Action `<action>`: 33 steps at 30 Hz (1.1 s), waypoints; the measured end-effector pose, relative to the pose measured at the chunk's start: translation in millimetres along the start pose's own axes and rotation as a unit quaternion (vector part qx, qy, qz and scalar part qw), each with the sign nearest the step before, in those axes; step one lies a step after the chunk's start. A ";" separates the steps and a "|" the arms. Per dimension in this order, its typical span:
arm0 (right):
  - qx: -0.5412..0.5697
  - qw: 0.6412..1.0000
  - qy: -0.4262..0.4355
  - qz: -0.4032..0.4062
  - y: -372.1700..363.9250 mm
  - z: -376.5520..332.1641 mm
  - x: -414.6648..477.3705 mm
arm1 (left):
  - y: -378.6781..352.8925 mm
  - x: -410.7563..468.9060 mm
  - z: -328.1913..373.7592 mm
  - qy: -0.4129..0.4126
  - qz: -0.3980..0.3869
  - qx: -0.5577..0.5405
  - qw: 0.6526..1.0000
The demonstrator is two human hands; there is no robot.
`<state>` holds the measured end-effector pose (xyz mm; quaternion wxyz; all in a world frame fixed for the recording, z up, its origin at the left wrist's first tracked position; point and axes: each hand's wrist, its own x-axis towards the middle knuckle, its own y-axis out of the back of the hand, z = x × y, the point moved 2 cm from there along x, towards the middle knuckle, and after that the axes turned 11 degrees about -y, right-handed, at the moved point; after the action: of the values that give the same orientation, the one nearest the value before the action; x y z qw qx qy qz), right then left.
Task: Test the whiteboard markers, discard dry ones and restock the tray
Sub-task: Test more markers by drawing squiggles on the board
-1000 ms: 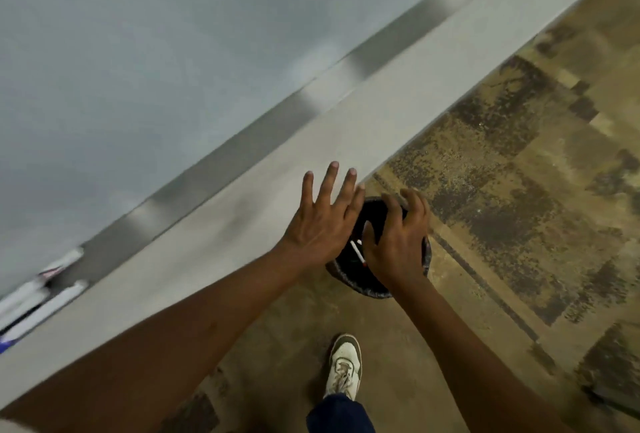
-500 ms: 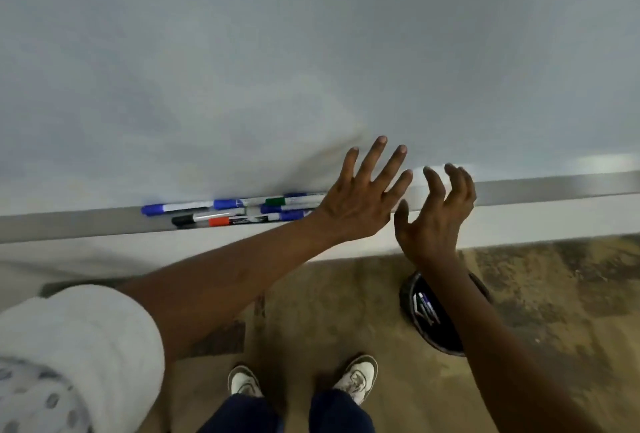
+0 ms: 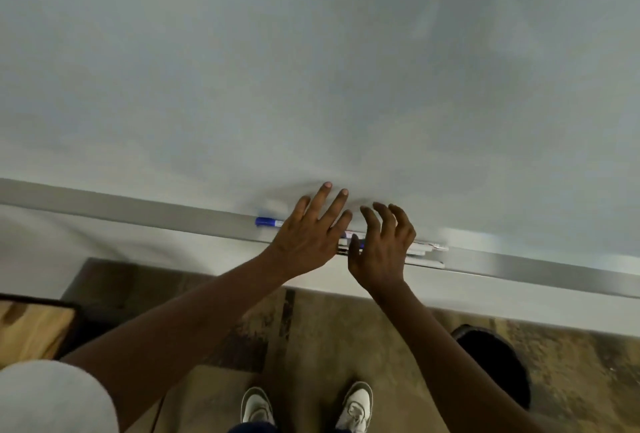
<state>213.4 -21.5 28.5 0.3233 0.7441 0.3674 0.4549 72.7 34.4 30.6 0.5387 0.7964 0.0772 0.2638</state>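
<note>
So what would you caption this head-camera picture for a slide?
Left hand and right hand poised over the markers in the whiteboard's tray, a black bin on the floor nearby.

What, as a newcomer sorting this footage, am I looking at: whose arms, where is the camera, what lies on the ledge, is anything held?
No machine here: these are a person's bare arms, filmed by one camera worn on the head, looking forward and down. The pale surface is a whiteboard, with a metal tray along its lower edge. Several markers lie in the tray, mostly hidden behind the hands; a blue-capped marker pokes out at the left. The left hand has its fingers spread, the right hand has them loosely curled; neither holds anything. Below, a dark bin stands on the floor.
</note>
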 end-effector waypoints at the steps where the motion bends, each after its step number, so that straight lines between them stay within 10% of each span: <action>1: -0.007 1.000 0.001 -0.021 -5.1 -10.4 -1.1 | -0.3 -11.0 -7.9 0.004 -0.004 0.001 1.000; 20: -0.263 0.913 0.173 -0.259 -90.5 -74.6 -5.3 | -33.2 -105.7 -69.0 0.021 -0.079 -0.009 0.997; 33: -0.157 0.964 0.153 -0.148 -4.6 -119.1 0.9 | 52.9 -67.6 -46.7 0.065 -0.001 -0.079 0.995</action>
<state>103.6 -0.9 70.1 0.4398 0.5428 0.4428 0.5621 -16.7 23.4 68.5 0.5937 0.7325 0.0917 0.3201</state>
